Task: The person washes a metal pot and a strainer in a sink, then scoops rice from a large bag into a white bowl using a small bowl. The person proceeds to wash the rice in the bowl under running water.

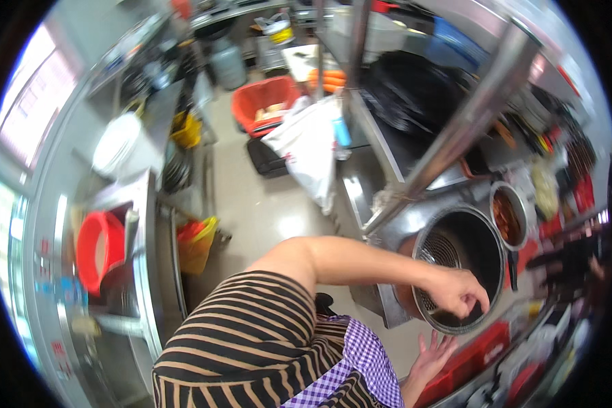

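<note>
My left hand (459,295), at the end of an arm stretched across the view, hangs over the near side of a deep round metal pot (472,229). Its fingers are loosely curled, and whether they hold anything small is hidden. Inside the pot, a perforated metal surface (441,255) shows along the left side. Just outside the pot's near rim is my right hand (436,353), its fingers spread and nothing in it. A handled metal pan (510,214) with reddish-brown food stands against the pot's far right side.
A steel shelf post (454,127) slants close beyond the pot. Red crates (469,362) lie near my right hand. A white sack (311,148) and red tub (265,104) stand by the aisle. Left, a counter holds a red basin (102,250).
</note>
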The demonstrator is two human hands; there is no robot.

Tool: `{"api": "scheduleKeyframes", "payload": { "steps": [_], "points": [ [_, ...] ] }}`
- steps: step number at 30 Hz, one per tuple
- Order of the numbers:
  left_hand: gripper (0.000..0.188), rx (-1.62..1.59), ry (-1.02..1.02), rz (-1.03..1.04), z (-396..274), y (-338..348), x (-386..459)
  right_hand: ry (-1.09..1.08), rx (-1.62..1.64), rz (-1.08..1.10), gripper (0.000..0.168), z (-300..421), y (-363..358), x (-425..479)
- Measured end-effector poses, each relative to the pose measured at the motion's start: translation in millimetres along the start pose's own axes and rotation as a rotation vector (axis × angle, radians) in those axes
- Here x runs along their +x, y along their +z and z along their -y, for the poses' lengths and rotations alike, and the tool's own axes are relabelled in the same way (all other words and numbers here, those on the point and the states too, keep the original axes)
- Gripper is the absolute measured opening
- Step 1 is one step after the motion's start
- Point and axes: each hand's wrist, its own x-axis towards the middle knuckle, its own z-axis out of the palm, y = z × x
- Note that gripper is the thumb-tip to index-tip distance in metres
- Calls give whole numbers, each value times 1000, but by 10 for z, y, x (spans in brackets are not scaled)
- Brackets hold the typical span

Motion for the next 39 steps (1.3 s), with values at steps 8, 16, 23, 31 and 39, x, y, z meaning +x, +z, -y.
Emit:
{"api": "scheduleKeyframes", "payload": {
  "steps": [8, 16, 23, 31, 39],
  "points": [
    [23, 450, 677, -606, -2129, 478, -1645, 634, -397, 535, 40, -1031, -1081, 377],
    [23, 865, 756, -723, -3066, 1073, -2365, 654, -809, 961, 25, -1495, 1161, -296],
    [13, 1090, 567, -750, -3650, 1217, -3498, 539, -1100, 1452, 23, -2342, 2666, -967],
    [24, 1212, 598, -1006, -4176, 1103, -4218, 459, -1206, 1798, 23, -3170, 4308, -1826],
    [30, 1367, 429, -1082, -4042, 494, -4907, 307, -966, 2002, 24, -4108, 6541, -2328]
  ]
}}
